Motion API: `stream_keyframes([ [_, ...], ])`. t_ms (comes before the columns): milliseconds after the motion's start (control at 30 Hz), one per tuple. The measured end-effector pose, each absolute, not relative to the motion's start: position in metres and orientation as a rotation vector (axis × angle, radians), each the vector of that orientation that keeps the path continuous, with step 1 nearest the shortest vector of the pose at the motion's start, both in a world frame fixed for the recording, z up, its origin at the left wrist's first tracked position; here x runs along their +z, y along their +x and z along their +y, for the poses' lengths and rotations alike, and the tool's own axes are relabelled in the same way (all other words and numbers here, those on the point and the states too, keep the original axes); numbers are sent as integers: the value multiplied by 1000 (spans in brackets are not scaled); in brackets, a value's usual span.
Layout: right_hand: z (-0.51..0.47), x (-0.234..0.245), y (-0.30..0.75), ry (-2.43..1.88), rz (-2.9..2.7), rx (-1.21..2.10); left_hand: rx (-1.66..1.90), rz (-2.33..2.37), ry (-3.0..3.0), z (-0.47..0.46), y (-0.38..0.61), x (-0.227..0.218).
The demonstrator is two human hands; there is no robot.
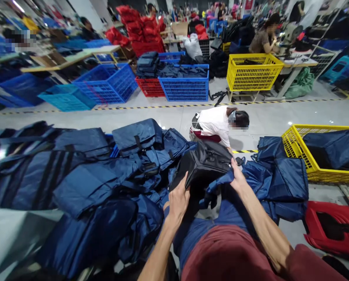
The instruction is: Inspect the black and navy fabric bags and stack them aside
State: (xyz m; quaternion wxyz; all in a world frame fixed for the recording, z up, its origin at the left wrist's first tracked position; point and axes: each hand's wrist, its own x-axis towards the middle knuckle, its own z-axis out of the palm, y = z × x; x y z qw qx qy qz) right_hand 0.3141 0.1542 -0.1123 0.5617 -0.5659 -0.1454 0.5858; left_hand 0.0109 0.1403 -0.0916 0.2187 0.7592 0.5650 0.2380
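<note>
A bag (211,158) with a black side turned up and blue fabric below it is stretched between my hands over my lap. My left hand (178,199) grips its near left edge, fingers curled round the fabric. At the right end, my right hand (237,175) holds the bag where black and blue fabric meet, thumb along the edge. Blue bags (95,179) are heaped close on my left. More folded blue bags (288,179) lie stacked to the right of my right hand.
A yellow crate (297,152) with blue bags stands at the right, near a red plastic stool (332,228). A child (213,123) bends down just beyond the bag. Across the aisle are blue crates (183,88), another yellow crate (255,74) and people at worktables.
</note>
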Motion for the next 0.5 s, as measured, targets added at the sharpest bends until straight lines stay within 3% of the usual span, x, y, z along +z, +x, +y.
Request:
stream_keyframes([
  [100, 137, -125, 311, -1324, -365, 1377, 696, 1525, 2194, 113, 4, -99],
  [333, 110, -206, 283, -1385, 43, 1336, 677, 1484, 2088, 96, 15, -182],
  [500, 134, -181, 322, -1206, -75, 1214, 796, 1436, 2134, 115, 18, -198],
])
